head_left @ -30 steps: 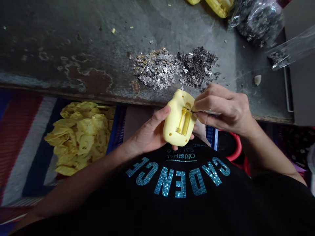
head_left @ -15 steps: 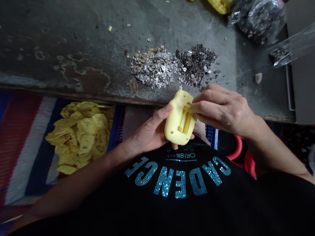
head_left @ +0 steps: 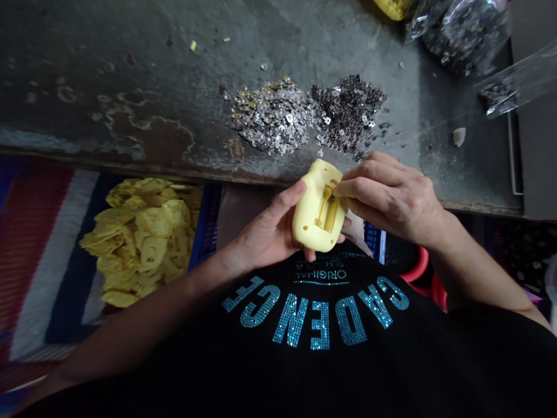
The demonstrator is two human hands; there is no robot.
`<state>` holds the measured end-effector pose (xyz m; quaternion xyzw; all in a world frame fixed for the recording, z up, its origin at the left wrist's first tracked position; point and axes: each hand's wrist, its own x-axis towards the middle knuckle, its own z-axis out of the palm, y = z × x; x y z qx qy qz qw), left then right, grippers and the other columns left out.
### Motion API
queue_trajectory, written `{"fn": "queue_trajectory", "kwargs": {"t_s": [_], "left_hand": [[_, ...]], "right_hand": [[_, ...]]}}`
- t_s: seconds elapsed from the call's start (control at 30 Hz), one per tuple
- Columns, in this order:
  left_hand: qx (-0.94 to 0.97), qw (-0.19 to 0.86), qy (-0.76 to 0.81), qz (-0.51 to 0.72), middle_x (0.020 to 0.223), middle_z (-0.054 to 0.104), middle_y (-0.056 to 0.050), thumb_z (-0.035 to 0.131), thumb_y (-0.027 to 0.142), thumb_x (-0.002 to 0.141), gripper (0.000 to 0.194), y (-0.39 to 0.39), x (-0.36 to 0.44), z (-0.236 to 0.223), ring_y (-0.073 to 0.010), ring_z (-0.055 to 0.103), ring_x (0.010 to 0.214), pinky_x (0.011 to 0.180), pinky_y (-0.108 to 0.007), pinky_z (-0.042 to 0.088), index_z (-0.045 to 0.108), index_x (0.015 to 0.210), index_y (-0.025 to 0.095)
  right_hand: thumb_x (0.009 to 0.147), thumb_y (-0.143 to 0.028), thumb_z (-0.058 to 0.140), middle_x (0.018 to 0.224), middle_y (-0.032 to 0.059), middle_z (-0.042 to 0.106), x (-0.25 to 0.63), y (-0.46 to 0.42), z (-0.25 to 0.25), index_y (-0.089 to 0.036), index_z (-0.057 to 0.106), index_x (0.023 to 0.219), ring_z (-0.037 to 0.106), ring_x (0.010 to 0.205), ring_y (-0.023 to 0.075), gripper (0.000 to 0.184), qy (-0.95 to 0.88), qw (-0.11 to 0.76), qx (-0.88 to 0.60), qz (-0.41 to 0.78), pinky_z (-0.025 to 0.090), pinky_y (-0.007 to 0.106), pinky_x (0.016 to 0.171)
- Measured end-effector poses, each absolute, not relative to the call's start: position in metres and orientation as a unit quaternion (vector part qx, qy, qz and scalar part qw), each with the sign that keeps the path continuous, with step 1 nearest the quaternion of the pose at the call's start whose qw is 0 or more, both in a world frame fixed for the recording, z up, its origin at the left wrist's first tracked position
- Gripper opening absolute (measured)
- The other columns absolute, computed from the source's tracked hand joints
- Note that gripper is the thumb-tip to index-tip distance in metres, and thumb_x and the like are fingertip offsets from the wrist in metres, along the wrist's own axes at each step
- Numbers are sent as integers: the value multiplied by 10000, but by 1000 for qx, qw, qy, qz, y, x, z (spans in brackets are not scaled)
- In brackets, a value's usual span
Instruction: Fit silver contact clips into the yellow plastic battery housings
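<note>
A worn, dark grey bench point(head_left: 209, 93) spans the background, bearing a pile of flat silvery metal pieces point(head_left: 276, 119) and a pile of darker metal pieces point(head_left: 350, 113). Just short of its edge, the left hand point(head_left: 274, 229) cradles a pale yellow, rounded plastic casing point(head_left: 311, 206), fingers curled beneath, thumb along its side. The right hand's point(head_left: 391, 194) pinching fingertips have shifted from beside the long recess point(head_left: 329, 215) to over its far end, suggesting the work is now inside it; whether they grip anything, I cannot tell. The casing's recessed face points up, its long axis running from chest towards bench, leaning slightly right.
</note>
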<state>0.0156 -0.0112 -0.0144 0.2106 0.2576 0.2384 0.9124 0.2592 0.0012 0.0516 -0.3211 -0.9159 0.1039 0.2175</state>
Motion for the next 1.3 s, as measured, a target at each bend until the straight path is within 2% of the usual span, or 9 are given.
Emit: {"fn": "queue_trajectory", "kwargs": {"t_s": [0.17,0.23,0.37,0.5,0.7,0.97,1.13,1.23,1.3], "left_hand": [[226,909,244,252,1111,839,-164,773,779,894,755,-11,15,-13,-353,868,893,390,-216,528,656,1393,225],[246,900,245,264,1126,840,-162,760,790,907,773,-13,16,-13,-342,864,869,402,-233,538,648,1413,217],[293,838,307,344,1172,848,-101,930,615,855,719,-19,15,-18,-283,845,912,610,-286,648,657,1412,250],[369,787,325,372,1199,852,-76,928,464,917,652,-26,8,-24,-236,826,948,733,-269,645,672,1482,261],[439,725,380,370,1238,854,-72,820,426,1038,441,-34,-4,-21,-189,800,1041,882,-227,608,786,1434,234],[456,713,407,344,1214,878,-70,824,495,1023,398,-34,-9,-24,-230,805,1058,922,-275,603,874,1320,235],[332,781,355,391,1060,890,-52,984,443,865,348,-23,-12,-33,-213,837,955,850,-264,652,878,1111,222],[246,793,341,441,1158,887,-31,1041,429,783,520,-13,-22,-24,-219,853,911,775,-293,693,810,1228,289],[232,786,345,458,1261,871,-66,1024,470,797,637,-9,-30,-16,-261,864,958,799,-358,725,756,1350,299]], "right_hand": [[1116,-263,645,1039,45,788,259,-9,47,-272,757,1137,731,917,204,114,-884,269,-371,94,635,383,818],[1096,-291,692,1101,58,795,260,-10,41,-259,753,1163,747,965,214,97,-853,310,-402,118,646,386,831],[1010,-465,816,1278,81,760,259,-4,27,-238,705,1330,754,1011,213,408,-787,348,-436,263,650,348,776],[967,-407,843,1307,61,735,252,-1,17,-238,669,1358,745,972,176,461,-748,340,-446,356,645,333,818],[932,-359,838,1181,23,699,236,-10,-2,-257,647,1303,707,895,157,430,-731,399,-469,294,636,338,824],[955,-331,814,1204,40,718,226,-23,-10,-274,660,1353,725,904,165,431,-728,429,-485,227,650,346,823],[1009,-389,824,1265,66,776,241,-11,1,-273,695,1406,751,934,180,434,-742,396,-472,263,648,366,839],[1052,-371,776,1152,46,810,253,15,1,-277,793,1219,735,1051,238,191,-780,337,-504,156,575,446,954],[1090,-363,713,1086,36,800,253,31,-3,-296,822,1112,684,1090,272,130,-805,255,-534,46,493,493,980]]}}
